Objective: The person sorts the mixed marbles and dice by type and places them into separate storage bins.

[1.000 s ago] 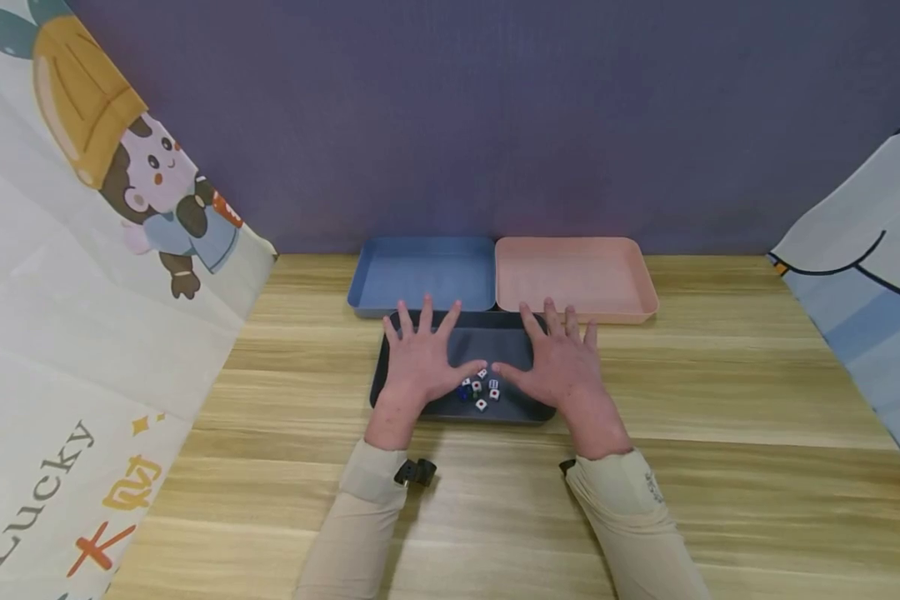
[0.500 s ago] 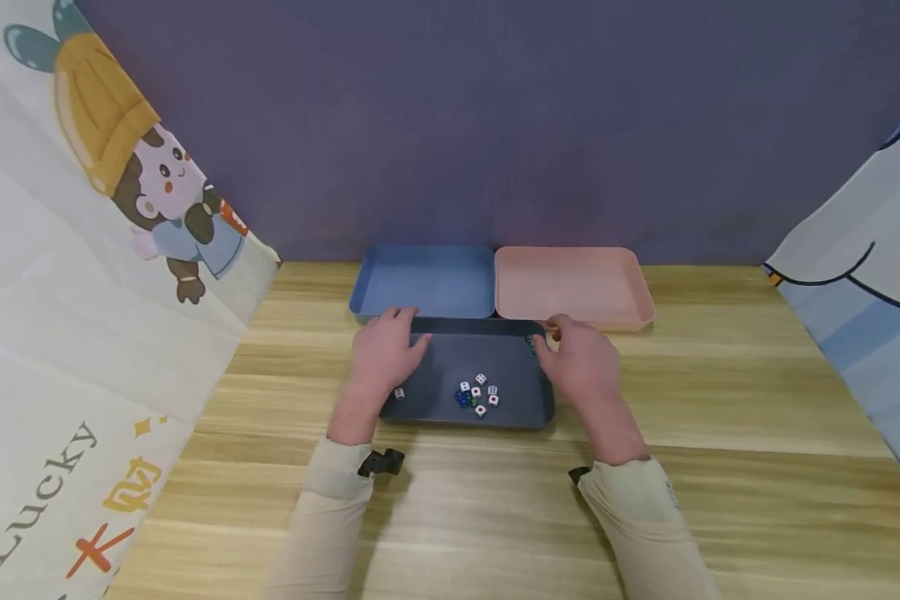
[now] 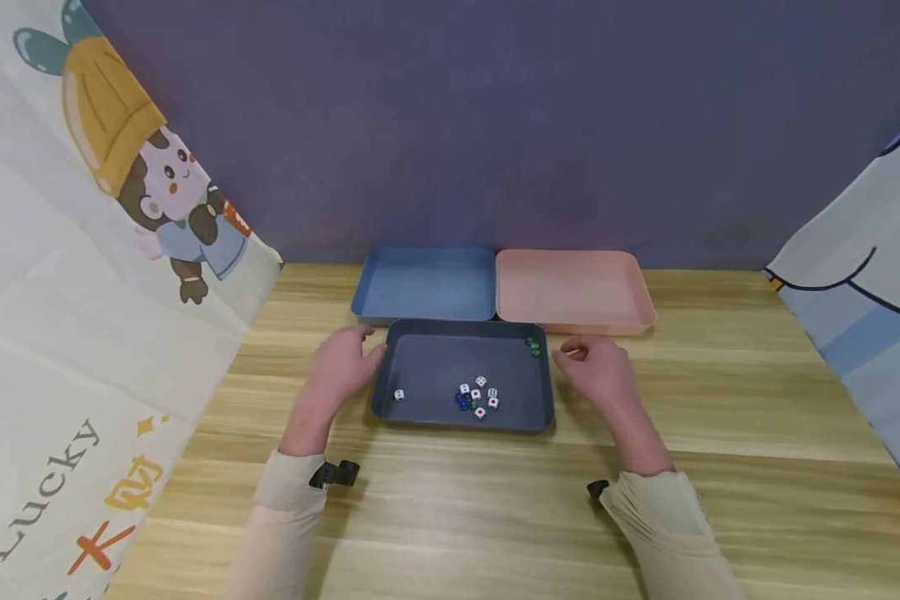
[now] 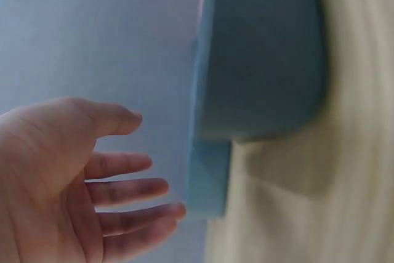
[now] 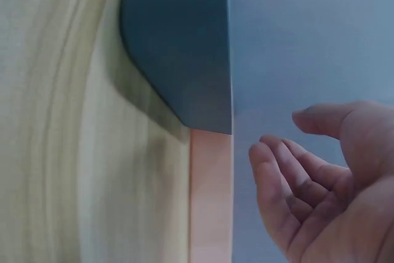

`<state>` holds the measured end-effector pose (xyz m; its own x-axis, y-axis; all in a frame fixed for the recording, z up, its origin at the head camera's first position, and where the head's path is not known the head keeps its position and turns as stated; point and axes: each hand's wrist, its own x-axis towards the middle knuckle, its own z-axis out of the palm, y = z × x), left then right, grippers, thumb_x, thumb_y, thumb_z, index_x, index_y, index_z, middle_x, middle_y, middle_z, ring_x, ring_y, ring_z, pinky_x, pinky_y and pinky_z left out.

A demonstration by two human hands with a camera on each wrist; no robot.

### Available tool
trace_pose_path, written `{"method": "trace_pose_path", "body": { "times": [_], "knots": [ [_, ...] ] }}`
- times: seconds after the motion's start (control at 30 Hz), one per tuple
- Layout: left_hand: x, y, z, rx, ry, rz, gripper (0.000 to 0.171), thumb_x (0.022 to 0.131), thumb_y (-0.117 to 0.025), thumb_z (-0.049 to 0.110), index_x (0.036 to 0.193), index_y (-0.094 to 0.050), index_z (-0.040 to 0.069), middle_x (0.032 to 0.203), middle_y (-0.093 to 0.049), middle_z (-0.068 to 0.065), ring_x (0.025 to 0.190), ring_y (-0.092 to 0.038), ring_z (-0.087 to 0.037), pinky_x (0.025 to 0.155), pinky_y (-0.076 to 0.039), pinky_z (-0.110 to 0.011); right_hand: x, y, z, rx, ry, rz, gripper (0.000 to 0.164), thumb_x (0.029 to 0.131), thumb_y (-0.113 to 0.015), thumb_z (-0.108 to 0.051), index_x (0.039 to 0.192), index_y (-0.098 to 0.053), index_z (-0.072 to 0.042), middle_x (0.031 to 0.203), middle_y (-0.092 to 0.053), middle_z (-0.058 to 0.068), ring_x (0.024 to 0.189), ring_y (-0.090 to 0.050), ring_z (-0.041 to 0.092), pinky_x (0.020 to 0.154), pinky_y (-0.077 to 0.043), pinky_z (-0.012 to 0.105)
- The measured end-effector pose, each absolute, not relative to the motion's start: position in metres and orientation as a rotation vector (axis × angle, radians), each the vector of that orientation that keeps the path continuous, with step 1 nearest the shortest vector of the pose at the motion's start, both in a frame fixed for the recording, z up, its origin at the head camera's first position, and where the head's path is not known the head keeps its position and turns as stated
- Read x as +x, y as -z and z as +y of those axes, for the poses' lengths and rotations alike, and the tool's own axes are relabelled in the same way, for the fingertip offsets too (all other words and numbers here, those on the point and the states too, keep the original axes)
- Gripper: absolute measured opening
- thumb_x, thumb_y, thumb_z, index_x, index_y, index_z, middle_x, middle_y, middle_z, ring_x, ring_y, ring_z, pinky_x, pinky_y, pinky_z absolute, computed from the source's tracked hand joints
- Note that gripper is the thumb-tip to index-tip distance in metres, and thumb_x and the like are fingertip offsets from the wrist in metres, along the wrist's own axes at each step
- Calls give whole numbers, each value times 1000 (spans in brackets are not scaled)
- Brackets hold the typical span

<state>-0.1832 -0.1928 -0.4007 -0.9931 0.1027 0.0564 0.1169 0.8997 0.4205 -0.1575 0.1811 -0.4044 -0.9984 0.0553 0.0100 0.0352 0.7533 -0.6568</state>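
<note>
A dark grey tray (image 3: 435, 362) lies mid-table in the head view. Inside it, a cluster near the front mixes white dice (image 3: 492, 403) with small blue dice (image 3: 462, 402) and some green. One lone white die (image 3: 399, 395) sits at the left, and a few green dice (image 3: 533, 347) lie in the far right corner. Off the tray's left side hovers my left hand (image 3: 335, 364), fingers loosely bent and palm bare in the left wrist view. My right hand (image 3: 598, 369) is just beyond the right rim, relaxed, with a gap between thumb and fingers in the right wrist view.
Behind the dark tray, a blue tray (image 3: 427, 283) and a pink tray (image 3: 573, 287) stand side by side against a purple-grey backdrop (image 3: 480, 125). Printed cloths hang at left and right. The table (image 3: 450, 500) has a wood-grain top.
Both hands have drawn apart, from spread above the dark tray to either side of it. The lone white die and the corner green dice have come into view. The dice cluster stays put.
</note>
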Motion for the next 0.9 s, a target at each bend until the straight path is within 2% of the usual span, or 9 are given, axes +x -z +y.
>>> {"method": "trace_pose_path", "body": {
  "times": [0.13, 0.27, 0.43, 0.57, 0.77, 0.9],
  "knots": [
    [-182, 417, -205, -158, 878, -3039, 48, 96, -59, 32, 129, -58, -4, 119, -64, -20, 108, -60, -37, 91, -47, -50, -159, 410, 181, -104, -1163, -3007, 39, 93, -63, -37, 111, -70, -3, 98, -70, 12, 85, -64, 26, 71, -50, 39],
    [-182, 431, -211, -185, 1156, -3018, 45, 98, -59, 25, 131, -56, -5, 117, -65, -19, 104, -63, -34, 86, -51, -45, -161, 417, 177, -137, -1247, -3066, 43, 92, -64, -39, 115, -69, -3, 99, -70, 10, 84, -63, 22, 70, -50, 35],
    [-179, 441, -211, -166, 1529, -2921, 41, 98, -59, 13, 133, -53, -9, 115, -61, -23, 98, -65, -32, 73, -56, -35, -163, 426, 172, -112, -1217, -3078, 40, 91, -68, -31, 118, -68, -2, 101, -71, 12, 85, -66, 23, 69, -52, 34],
    [-177, 447, -210, -127, 1706, -2829, 42, 97, -59, 8, 135, -51, -9, 117, -59, -26, 104, -63, -36, 74, -56, -31, -161, 430, 173, -100, -1245, -3045, 37, 91, -68, -23, 120, -67, 0, 103, -71, 16, 88, -68, 24, 67, -53, 32],
    [-177, 449, -203, -76, 1806, -2782, 45, 96, -61, 5, 139, -50, -2, 117, -59, -26, 104, -63, -38, 71, -57, -36, -158, 435, 178, -100, -1389, -2959, 36, 91, -67, -16, 121, -64, 4, 101, -71, 20, 74, -69, 22, 59, -52, 29],
    [-178, 450, -197, -59, 1817, -2794, 46, 95, -61, 4, 140, -50, 1, 116, -59, -25, 103, -64, -36, 69, -57, -35, -156, 439, 184, -136, -1458, -2937, 36, 92, -66, -15, 123, -63, 5, 100, -70, 21, 67, -68, 20, 57, -53, 29]
  ]
}}
